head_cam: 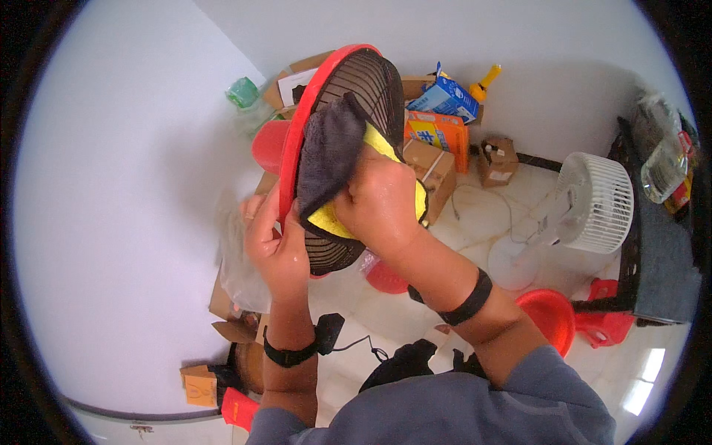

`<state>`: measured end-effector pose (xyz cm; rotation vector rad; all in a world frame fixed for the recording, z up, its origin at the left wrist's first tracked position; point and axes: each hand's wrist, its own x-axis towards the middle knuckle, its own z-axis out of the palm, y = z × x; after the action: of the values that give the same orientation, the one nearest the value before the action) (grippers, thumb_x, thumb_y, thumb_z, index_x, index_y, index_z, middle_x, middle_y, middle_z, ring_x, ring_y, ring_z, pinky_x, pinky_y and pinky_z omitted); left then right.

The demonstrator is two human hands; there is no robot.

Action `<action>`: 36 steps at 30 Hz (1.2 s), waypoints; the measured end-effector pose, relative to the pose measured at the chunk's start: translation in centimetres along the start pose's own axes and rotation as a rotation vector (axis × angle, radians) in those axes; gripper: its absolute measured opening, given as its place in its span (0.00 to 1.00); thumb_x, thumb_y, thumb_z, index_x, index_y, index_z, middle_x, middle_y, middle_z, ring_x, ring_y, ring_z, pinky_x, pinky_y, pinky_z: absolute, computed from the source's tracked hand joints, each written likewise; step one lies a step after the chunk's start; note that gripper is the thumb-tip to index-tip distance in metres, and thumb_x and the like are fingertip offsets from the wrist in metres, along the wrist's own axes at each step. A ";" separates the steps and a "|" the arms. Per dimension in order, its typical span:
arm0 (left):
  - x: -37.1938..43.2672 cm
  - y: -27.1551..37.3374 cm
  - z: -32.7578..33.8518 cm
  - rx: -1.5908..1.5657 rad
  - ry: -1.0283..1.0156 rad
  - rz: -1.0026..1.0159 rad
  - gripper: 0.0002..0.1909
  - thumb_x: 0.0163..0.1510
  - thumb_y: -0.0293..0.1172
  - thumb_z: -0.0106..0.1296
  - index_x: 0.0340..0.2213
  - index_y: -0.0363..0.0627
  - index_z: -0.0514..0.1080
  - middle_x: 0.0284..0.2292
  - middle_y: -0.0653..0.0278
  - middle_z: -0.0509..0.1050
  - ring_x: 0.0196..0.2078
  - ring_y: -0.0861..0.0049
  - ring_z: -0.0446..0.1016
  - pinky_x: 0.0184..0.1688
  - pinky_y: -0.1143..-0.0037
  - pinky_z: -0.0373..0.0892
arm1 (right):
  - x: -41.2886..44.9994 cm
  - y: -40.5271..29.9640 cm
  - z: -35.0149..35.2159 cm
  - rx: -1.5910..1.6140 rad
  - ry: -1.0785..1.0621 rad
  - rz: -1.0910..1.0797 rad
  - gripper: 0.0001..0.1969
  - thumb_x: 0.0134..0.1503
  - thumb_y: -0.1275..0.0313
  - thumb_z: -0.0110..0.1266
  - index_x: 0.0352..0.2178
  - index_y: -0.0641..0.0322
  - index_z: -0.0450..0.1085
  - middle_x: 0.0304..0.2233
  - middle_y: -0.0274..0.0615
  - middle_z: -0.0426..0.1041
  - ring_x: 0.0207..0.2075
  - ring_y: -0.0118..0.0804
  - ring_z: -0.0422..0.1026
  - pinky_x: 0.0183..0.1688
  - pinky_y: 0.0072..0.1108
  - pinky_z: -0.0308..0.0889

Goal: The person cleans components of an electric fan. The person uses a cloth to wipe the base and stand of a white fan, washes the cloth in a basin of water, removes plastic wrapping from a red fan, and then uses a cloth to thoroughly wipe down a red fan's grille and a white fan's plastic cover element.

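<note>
A red electric fan with a bulging black wire grille [367, 75] stands tilted in front of me. Its red rim [292, 139] curves down the left side, and a rounded red housing [271, 146] shows behind it. My left hand [278, 245] grips the lower rim, thumb towards the grille side. In my right hand [384, 194] is a two-sided cloth [331, 147], dark grey and yellow with a black edge, pressed against the grille. The fingers of that hand are partly hidden by the cloth. Both hands look wet.
Behind the fan are cardboard boxes [434, 167], a blue carton [448, 100] and an orange package [445, 133]. A white fan [598, 203] stands on the tiled floor at right, beside a dark table [662, 267]. Nearer lies a red basin [548, 320]. A cable hangs near my left forearm.
</note>
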<state>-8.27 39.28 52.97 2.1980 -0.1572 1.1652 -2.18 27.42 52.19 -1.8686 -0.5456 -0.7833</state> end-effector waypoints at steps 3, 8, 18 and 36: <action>0.0 0.1 0.1 -0.031 0.008 -0.111 0.14 0.42 0.20 0.48 0.35 0.35 0.68 0.27 0.66 0.65 0.31 0.79 0.60 0.34 0.83 0.57 | -1.6 2.4 1.8 0.117 0.007 -0.030 0.16 0.30 0.77 0.51 0.27 0.62 0.68 0.23 0.48 0.68 0.24 0.52 0.67 0.26 0.31 0.64; 0.6 0.5 -0.2 -0.001 0.013 -0.162 0.09 0.45 0.22 0.46 0.31 0.32 0.67 0.21 0.71 0.58 0.26 0.85 0.56 0.31 0.86 0.55 | -3.1 5.1 3.4 0.292 0.239 0.168 0.20 0.31 0.78 0.48 0.33 0.57 0.66 0.24 0.51 0.68 0.25 0.56 0.65 0.28 0.36 0.63; 0.3 0.5 -0.3 0.015 0.016 -0.129 0.11 0.42 0.22 0.49 0.32 0.34 0.68 0.22 0.68 0.62 0.28 0.79 0.58 0.30 0.83 0.54 | 4.3 -0.2 0.1 -0.078 0.008 -0.170 0.15 0.40 0.70 0.47 0.32 0.64 0.66 0.18 0.45 0.68 0.17 0.42 0.68 0.18 0.28 0.62; 0.4 0.4 -0.5 -0.024 0.019 -0.099 0.12 0.40 0.19 0.48 0.31 0.30 0.67 0.26 0.62 0.66 0.31 0.76 0.60 0.35 0.80 0.57 | 11.0 2.2 -0.3 -0.086 -0.120 -0.283 0.11 0.46 0.65 0.47 0.32 0.49 0.69 0.22 0.44 0.69 0.24 0.46 0.67 0.25 0.30 0.63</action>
<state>-8.54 39.27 53.67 2.1477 -0.0531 1.1231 6.84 26.55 58.90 -1.9505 -0.8785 -0.8937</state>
